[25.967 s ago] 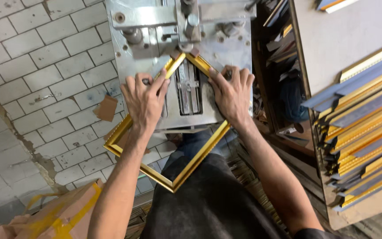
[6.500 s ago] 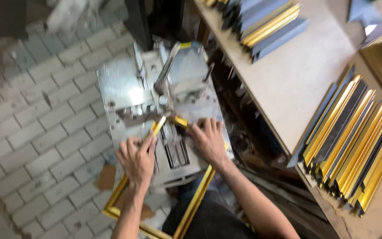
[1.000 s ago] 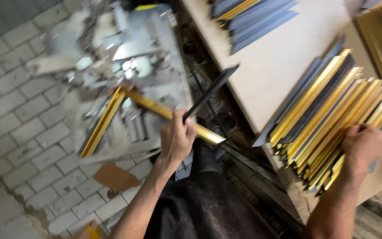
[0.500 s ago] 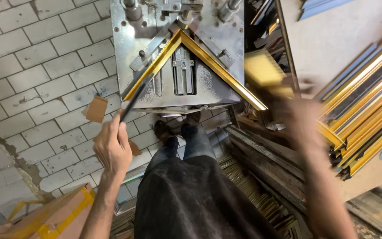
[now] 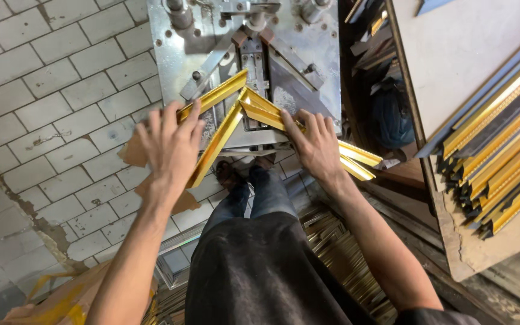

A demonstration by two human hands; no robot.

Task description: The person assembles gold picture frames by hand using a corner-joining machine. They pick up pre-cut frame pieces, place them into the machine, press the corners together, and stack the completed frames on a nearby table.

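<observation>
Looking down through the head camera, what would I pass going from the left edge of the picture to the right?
Pale tiled floor → left hand on a gold moulding strip → metal joining machine → right hand on another gold strip → wooden bench → stack of gold and dark mouldings.

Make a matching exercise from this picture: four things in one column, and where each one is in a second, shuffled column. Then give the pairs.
Things
1. left hand
2. right hand
3. stack of gold and dark strips
4. metal machine

Places
A. on the wooden bench at the right edge
B. on the gold strips left of the joint
C. top centre, above the tiled floor
D. on the gold strips right of the joint

Pairs: 1-B, 2-D, 3-A, 4-C
</observation>
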